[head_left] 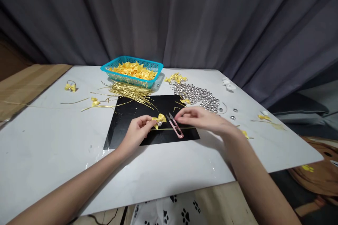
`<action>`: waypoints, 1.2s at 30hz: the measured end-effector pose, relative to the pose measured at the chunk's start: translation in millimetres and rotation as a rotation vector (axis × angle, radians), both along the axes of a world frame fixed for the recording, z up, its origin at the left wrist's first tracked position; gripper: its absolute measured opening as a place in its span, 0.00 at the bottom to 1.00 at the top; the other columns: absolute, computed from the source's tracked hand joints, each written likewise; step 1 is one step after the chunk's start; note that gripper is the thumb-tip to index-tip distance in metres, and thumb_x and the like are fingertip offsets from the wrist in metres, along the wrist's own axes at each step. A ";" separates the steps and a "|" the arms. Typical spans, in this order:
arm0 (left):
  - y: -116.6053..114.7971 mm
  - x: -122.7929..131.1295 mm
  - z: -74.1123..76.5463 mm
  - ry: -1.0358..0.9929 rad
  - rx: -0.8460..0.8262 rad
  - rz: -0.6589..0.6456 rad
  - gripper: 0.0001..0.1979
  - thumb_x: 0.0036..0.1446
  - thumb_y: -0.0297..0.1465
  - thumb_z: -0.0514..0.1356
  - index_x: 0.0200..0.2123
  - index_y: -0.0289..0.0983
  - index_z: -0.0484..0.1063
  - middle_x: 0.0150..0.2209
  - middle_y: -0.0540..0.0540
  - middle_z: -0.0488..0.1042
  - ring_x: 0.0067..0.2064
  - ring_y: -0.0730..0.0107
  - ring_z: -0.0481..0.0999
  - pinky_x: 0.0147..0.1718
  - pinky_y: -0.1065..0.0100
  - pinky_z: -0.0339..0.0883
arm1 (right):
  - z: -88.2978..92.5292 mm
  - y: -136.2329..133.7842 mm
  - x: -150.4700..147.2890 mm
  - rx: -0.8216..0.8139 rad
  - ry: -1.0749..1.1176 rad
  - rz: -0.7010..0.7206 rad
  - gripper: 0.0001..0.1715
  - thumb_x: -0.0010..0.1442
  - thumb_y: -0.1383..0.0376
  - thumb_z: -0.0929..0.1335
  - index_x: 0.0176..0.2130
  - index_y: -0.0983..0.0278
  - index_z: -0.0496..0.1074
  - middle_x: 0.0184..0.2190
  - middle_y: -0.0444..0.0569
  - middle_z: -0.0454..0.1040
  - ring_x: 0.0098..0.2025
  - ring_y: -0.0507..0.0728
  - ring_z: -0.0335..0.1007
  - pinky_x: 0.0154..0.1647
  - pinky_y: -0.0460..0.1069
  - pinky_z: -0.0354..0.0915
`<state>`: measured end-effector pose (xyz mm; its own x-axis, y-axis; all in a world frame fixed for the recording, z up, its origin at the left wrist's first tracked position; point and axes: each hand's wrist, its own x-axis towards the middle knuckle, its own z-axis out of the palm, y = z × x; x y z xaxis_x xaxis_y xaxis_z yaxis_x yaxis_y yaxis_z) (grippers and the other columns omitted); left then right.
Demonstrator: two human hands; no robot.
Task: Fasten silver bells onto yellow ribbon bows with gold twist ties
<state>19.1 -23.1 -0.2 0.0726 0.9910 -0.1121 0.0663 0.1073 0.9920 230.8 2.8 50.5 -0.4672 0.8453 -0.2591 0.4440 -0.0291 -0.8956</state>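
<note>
My left hand [139,127] pinches a yellow ribbon bow [161,117] at its left side, above a black mat. A small silver bell [160,123] hangs at the middle of the bow. My right hand [196,116] is closed, thumb and fingertips together, just right of the bow; whatever they hold, if anything, is too small to make out. Between the hands, pink-handled thread snips [176,128] lie on the black mat [124,130], blades pointing away from me. A gold twist tie [171,129] runs across the mat beneath the snips.
A turquoise basket [105,67] of yellow bows stands at the back, a pile of gold twist ties [129,91] before it. Many silver bells [198,96] spread behind my right hand. Loose bows [70,86] with ties lie left and right on the white table [52,130].
</note>
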 end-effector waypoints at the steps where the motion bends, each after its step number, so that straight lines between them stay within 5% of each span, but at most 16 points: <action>1: 0.4 -0.6 -0.6 -0.015 -0.009 0.003 0.11 0.47 0.37 0.62 0.21 0.35 0.69 0.15 0.56 0.59 0.18 0.80 0.54 0.18 0.74 0.48 | 11.2 -2.2 12.1 0.089 -0.044 -0.073 0.17 0.53 0.53 0.69 0.34 0.65 0.72 0.18 0.41 0.62 0.19 0.46 0.54 0.18 0.44 0.48; 4: 2.3 -2.8 -1.7 -0.095 -0.024 -0.008 0.11 0.47 0.36 0.61 0.22 0.34 0.69 0.20 0.53 0.66 0.18 0.81 0.57 0.18 0.74 0.51 | 40.1 -15.4 36.0 0.225 -0.089 -0.138 0.21 0.59 0.50 0.63 0.32 0.64 0.74 0.14 0.38 0.49 0.17 0.47 0.43 0.17 0.45 0.41; 7: 4.9 -5.6 -1.6 -0.191 -0.057 -0.013 0.11 0.47 0.36 0.62 0.24 0.34 0.69 0.24 0.50 0.72 0.18 0.82 0.58 0.18 0.74 0.52 | 49.6 -30.9 32.4 0.320 -0.110 -0.066 0.22 0.59 0.50 0.63 0.31 0.64 0.73 0.16 0.40 0.51 0.18 0.47 0.45 0.18 0.46 0.45; 12: 8.3 -8.8 -1.4 -0.329 -0.131 -0.013 0.11 0.44 0.35 0.64 0.25 0.33 0.69 0.25 0.49 0.73 0.18 0.83 0.60 0.17 0.76 0.54 | 21.2 -38.6 12.3 0.482 -0.507 -0.002 0.17 0.55 0.57 0.67 0.42 0.63 0.72 0.22 0.44 0.63 0.22 0.50 0.56 0.23 0.46 0.51; 15: 9.2 -8.9 -2.2 -0.359 -0.143 0.068 0.12 0.43 0.35 0.66 0.26 0.33 0.69 0.23 0.52 0.69 0.21 0.82 0.62 0.17 0.79 0.55 | 5.6 -39.2 16.8 0.469 -0.632 0.193 0.12 0.59 0.63 0.63 0.33 0.64 0.74 0.23 0.46 0.69 0.24 0.51 0.60 0.25 0.46 0.52; 19: 9.3 -7.9 -2.0 -0.366 -0.145 0.137 0.12 0.41 0.35 0.67 0.25 0.34 0.69 0.18 0.56 0.61 0.22 0.81 0.62 0.17 0.80 0.55 | 10.3 -50.1 29.7 0.380 -0.595 0.280 0.15 0.61 0.63 0.60 0.30 0.63 0.73 0.22 0.44 0.70 0.24 0.50 0.61 0.25 0.45 0.53; 25: 9.0 -7.5 -3.8 -0.298 -0.150 0.047 0.12 0.42 0.35 0.66 0.25 0.33 0.69 0.19 0.55 0.64 0.21 0.81 0.64 0.21 0.78 0.60 | 21.6 -64.8 33.9 0.425 -0.547 0.170 0.16 0.62 0.62 0.59 0.33 0.62 0.73 0.28 0.46 0.74 0.29 0.52 0.68 0.30 0.46 0.58; 31: 6.6 -7.4 -3.1 -0.245 -0.122 -0.029 0.13 0.43 0.37 0.66 0.23 0.33 0.69 0.21 0.53 0.67 0.21 0.81 0.63 0.21 0.76 0.58 | -6.9 -53.8 27.5 0.477 -0.731 -0.042 0.13 0.59 0.66 0.63 0.41 0.63 0.73 0.29 0.49 0.75 0.30 0.57 0.69 0.29 0.49 0.61; 34: 5.0 -6.2 -1.3 -0.198 -0.095 -0.062 0.13 0.44 0.38 0.65 0.22 0.33 0.70 0.21 0.51 0.68 0.21 0.80 0.62 0.21 0.76 0.57 | -22.8 -50.7 6.5 0.710 -0.579 -0.184 0.13 0.56 0.67 0.66 0.43 0.63 0.73 0.39 0.53 0.74 0.44 0.61 0.68 0.41 0.53 0.63; 36: 4.3 -5.2 -0.5 -0.185 -0.067 -0.055 0.13 0.44 0.38 0.65 0.23 0.33 0.72 0.22 0.51 0.68 0.22 0.80 0.61 0.21 0.75 0.56 | -32.9 -49.7 -14.3 0.767 -0.368 -0.188 0.09 0.58 0.66 0.65 0.39 0.63 0.74 0.35 0.50 0.74 0.40 0.58 0.67 0.40 0.51 0.63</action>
<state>13.8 -18.8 -0.7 0.1516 0.9758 -0.1579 -0.1084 0.1752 0.9785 216.5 -46.8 17.6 -0.3011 0.9032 0.3060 0.7576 0.4214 -0.4984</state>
